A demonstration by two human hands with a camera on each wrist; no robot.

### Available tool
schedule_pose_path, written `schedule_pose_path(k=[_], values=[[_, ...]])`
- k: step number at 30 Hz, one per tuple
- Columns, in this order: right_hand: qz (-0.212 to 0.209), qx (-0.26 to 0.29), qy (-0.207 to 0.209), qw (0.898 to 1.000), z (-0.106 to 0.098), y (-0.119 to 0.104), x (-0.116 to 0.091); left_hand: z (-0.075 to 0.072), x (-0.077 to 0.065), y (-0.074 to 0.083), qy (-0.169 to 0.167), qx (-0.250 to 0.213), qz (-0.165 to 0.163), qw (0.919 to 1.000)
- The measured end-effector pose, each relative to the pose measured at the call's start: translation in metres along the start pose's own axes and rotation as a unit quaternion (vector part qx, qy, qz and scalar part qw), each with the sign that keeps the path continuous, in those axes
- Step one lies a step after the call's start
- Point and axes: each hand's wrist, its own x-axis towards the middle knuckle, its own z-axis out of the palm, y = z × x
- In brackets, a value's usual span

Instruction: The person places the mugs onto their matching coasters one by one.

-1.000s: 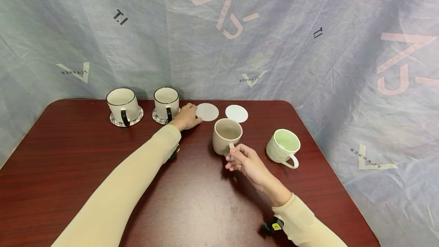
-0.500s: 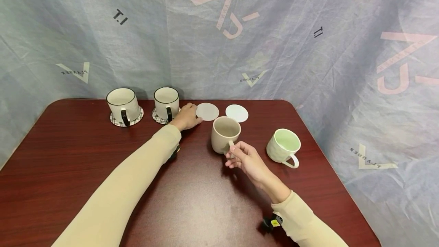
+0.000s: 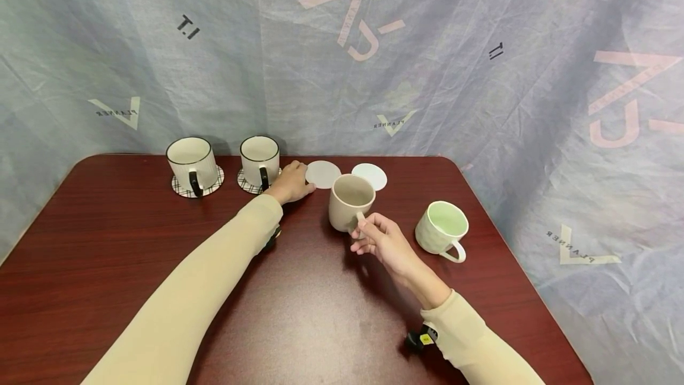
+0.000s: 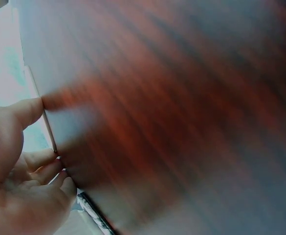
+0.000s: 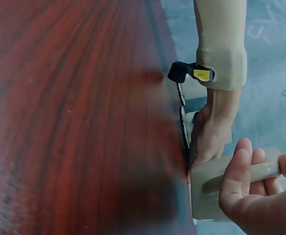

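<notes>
In the head view my right hand (image 3: pixel 386 245) grips the handle of a beige mug (image 3: pixel 343 212), which is upright in front of two round white coasters. The right wrist view shows fingers curled round that mug handle (image 5: pixel 265 170). Whether the mug's base touches the table cannot be made out. My left hand (image 3: pixel 291 183) rests on the table at the left edge of the nearer-left coaster (image 3: pixel 323 174), thumb and fingers against its rim. The right coaster (image 3: pixel 373 176) is partly hidden by the mug.
Two white mugs with black rims and handles, a left one (image 3: pixel 189 159) and a right one (image 3: pixel 259 156), stand on patterned coasters. A pale green mug (image 3: pixel 435 233) stands at right. A grey curtain (image 3: pixel 331 100) hangs behind the dark red table (image 3: pixel 299 314).
My right hand has carried the beige mug slightly away from me and a little left, so it now overlaps the right coaster in view. The left hand has not moved.
</notes>
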Motion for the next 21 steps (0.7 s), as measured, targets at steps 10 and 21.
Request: schedule_pose_path(k=[10,21], values=[[-0.01,-0.008,0.01,1.0,0.001,-0.005,0.01,-0.001,0.0,0.001,0.0,0.002,0.001,1.0],[-0.022,0.005,0.016,1.0,0.002,-0.007,0.025,0.001,0.002,-0.001,0.005,0.006,0.001,1.0]])
